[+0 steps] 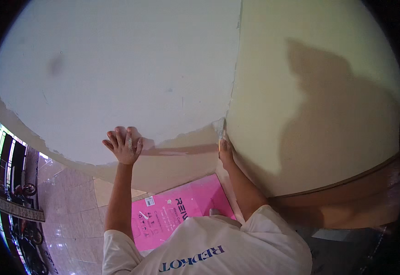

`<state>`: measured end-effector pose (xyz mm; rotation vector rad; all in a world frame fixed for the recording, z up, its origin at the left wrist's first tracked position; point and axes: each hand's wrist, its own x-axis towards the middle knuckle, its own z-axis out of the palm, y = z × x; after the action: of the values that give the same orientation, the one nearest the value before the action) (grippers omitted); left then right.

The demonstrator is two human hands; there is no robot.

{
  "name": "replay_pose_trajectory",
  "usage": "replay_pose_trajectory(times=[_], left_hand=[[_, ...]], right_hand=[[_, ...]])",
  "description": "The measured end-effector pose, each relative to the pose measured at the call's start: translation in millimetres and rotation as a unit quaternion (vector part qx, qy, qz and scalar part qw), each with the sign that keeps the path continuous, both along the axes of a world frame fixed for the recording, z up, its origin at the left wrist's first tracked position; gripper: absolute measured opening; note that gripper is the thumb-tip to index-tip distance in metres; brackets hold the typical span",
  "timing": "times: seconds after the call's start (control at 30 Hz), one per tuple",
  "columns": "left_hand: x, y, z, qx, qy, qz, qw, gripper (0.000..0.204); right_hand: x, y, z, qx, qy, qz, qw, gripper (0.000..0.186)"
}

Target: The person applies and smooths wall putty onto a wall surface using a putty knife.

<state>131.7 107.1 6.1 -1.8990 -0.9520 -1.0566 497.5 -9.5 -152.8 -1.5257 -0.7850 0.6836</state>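
A building interior is indicated by the tiled floor and by the corner wall, only partly coated white; motorbikes are seen at the bright left edge. Whether it is a home cannot be told.

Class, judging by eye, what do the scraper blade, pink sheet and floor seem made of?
Scraper blade: probably metal, looking thin, flat and greyish; finish unclear.
Pink sheet: perhaps cardboard or plastic, smooth, with a flat printed face.
Floor: likely tile, slightly glossy, showing straight joints and sheen.
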Motion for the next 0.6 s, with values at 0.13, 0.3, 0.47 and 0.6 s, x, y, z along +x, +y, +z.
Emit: replay_pose_trajectory(times=[0.13, 0.3, 0.47, 0.6], left_hand=[[-12.1, -5.6, -17.5, -0.003, 0.031, 0.011, 0.999, 0.074], [5.7, -3.1, -9.9, 0.021, 0.027, -0.011, 0.999, 0.078], [1.2, -2.2, -17.1, -0.003, 0.021, 0.01, 1.0, 0.077], [-4.5, -5.2, -17.1, 0.011, 0.021, 0.009, 1.0, 0.077]], right_hand=[[-7.7, 6.0, 34.9, -0.031, 0.011, 0.004, 0.999, 0.053], [14.6, 15.5, 23.5, 0.006, 0.03, 0.035, 0.999, 0.047], [-2.7, 7.9, -18.9, -0.041, 0.008, 0.063, 0.997, 0.046], [-21.8, 23.7, 40.7, 0.062, -0.088, 0.055, 0.993, 0.05]])
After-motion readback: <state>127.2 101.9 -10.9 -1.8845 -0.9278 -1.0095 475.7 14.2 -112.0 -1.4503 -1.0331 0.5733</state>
